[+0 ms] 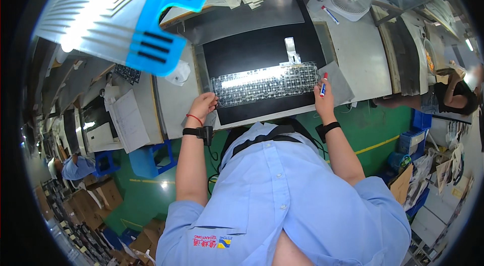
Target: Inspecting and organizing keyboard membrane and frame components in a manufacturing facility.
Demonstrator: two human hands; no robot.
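Note:
A clear keyboard membrane sheet [252, 87], covered in rows of dark dots and traces, lies or hovers just over a black board [242, 49]; I cannot tell if they touch. With fingers pinched together, my left hand [202, 105] grips its left end. My right hand [325, 98] is closed at the right end and also has a red, white and blue marker pen [323, 85] standing between its fingers. From the sheet's upper edge a silvery flat tail [291, 50] sticks up. Light glares off the sheet's upper left part.
A large translucent panel with a bright blue edge [161, 39] hangs at upper left. Another marker [330, 14] and a white fan [349, 8] are at the far right of the bench. Crumpled plastic [179, 73] lies left; a blue stool [151, 159] stands below. Two other people sit at either side.

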